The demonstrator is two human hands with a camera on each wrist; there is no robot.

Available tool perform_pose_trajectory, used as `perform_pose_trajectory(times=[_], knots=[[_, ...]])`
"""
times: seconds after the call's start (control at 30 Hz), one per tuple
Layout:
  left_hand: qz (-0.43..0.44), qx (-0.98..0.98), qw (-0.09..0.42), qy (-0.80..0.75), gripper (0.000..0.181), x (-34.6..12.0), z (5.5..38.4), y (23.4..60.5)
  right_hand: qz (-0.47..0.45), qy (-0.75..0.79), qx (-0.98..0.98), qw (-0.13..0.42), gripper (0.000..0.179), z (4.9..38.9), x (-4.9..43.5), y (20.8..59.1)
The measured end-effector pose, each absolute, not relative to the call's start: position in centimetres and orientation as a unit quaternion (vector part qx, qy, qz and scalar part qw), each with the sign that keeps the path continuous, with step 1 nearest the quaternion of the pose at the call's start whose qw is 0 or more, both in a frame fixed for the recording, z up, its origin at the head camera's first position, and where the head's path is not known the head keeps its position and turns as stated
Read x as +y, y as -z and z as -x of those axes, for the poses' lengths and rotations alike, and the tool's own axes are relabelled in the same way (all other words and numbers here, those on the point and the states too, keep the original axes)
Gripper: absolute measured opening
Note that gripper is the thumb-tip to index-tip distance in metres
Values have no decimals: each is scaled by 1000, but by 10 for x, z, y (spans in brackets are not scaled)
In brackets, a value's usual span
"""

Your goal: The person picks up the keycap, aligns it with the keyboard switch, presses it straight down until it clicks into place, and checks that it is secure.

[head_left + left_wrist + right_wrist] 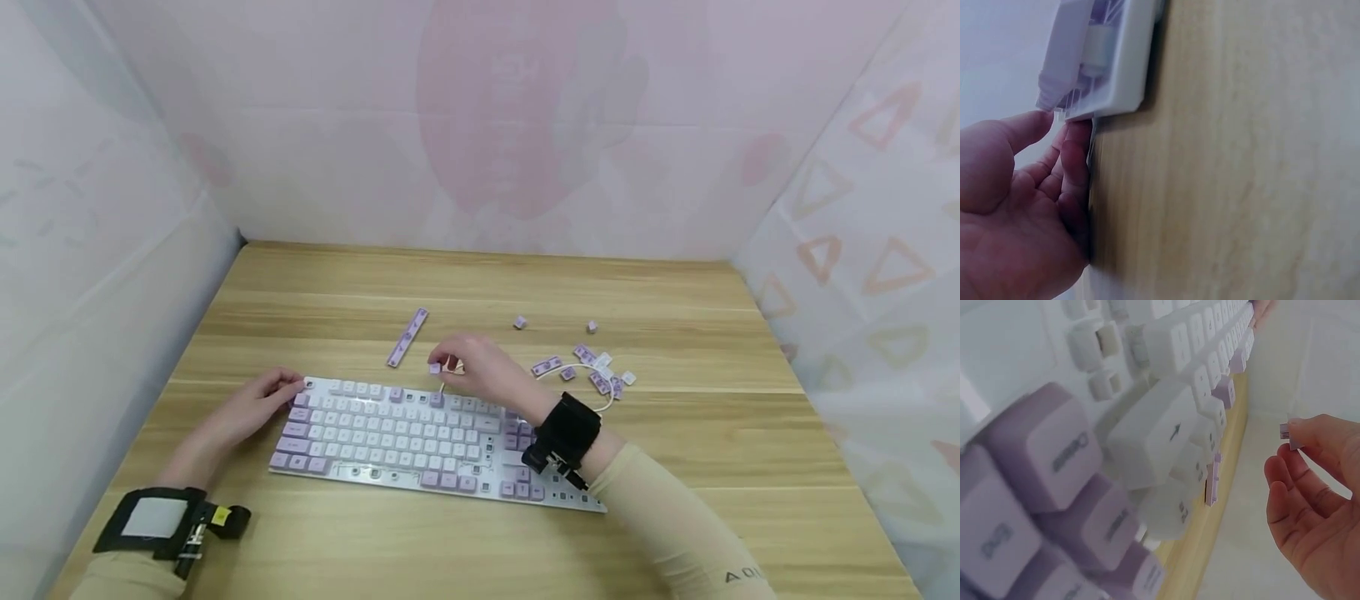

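Observation:
A white keyboard [405, 433] with white and purple keycaps lies slanted on the table, several of its switches bare. At its upper left corner, my left hand [258, 398] grips the edge; in the left wrist view the thumb [1030, 128] meets the corner and the fingers [1074, 156] bend against its end. Over the keyboard's back edge, my right hand [483, 372] pinches a small purple keycap [435, 367] between thumb and forefinger. The right wrist view shows that keycap [1285, 430] held up off the keyboard, the other fingers loosely curled.
Behind the keyboard lies a long purple spacebar [407, 337]. Loose purple and white keycaps [600, 382] cluster at the back right, with a white cable [611, 392] looping among them. Two single keycaps [520, 322] sit farther back. Printed cloth walls [337, 167] border the table.

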State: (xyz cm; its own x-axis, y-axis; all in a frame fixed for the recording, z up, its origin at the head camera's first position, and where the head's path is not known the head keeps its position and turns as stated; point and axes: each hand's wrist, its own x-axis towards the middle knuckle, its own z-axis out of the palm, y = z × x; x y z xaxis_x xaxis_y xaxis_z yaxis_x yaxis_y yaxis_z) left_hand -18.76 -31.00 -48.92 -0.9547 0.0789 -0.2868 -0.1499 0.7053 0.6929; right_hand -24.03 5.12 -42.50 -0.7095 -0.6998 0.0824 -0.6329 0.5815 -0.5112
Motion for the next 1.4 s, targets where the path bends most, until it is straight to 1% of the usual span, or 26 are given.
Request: perform_pose_trajectory(times=[0.13, 0.27, 0.43, 0.57, 0.73, 0.93, 1.17, 1.4], knots=[[0, 910, 148, -387, 43, -313, 188, 489, 384, 257, 884, 68, 28, 242, 36, 423], [-15, 910, 144, -390, 38, -313, 188, 490, 394, 248, 882, 77, 28, 241, 13, 423], [-5, 909, 153, -388, 38, -309, 186, 489, 404, 226, 883, 76, 24, 234, -22, 426], [1, 906, 164, -391, 42, -308, 183, 488, 403, 219, 887, 64, 22, 229, -47, 428], [-14, 903, 167, -396, 44, -308, 178, 486, 399, 214, 890, 52, 22, 225, -68, 433], [-32, 902, 162, -400, 44, -306, 173, 484, 401, 202, 893, 35, 22, 222, -79, 438], [-43, 902, 160, -399, 41, -304, 170, 484, 390, 206, 896, 57, 21, 217, -84, 439], [-46, 902, 164, -398, 42, -302, 168, 486, 386, 153, 907, 63, 17, 212, -90, 437]])
